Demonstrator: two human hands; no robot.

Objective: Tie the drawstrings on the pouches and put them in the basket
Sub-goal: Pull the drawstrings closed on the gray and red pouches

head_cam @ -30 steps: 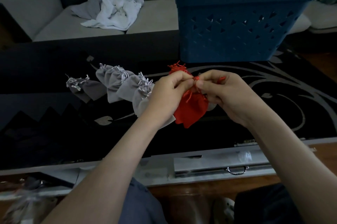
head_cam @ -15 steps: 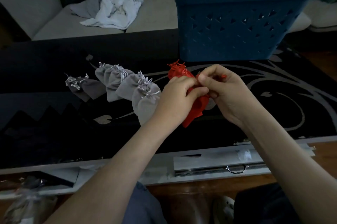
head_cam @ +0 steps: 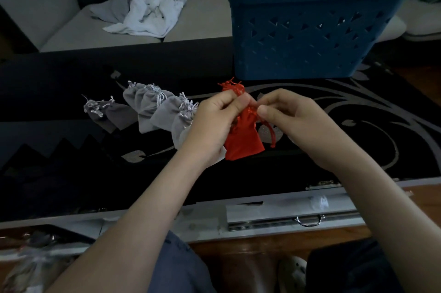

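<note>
- The table (head_cam: 71,106) is black with a silver swirl pattern and carries the pouches and the basket.
- The blue basket (head_cam: 307,30), with triangular cut-outs in its wall, stands at the far right part of the table, beyond the hands.
- A row of grey pouches (head_cam: 152,109) lies overlapping on the table left of the hands, necks gathered and cord ends loose.
- The left hand (head_cam: 212,125) has its fingers clenched on the gathered neck of the red pouch (head_cam: 243,142), held up above the table between both hands.
- The right hand (head_cam: 300,125) pinches the red drawstring (head_cam: 270,133) just beside the neck; a loose end hangs down.
- A second red pouch (head_cam: 232,86) lies behind the hands, near the basket.
</note>
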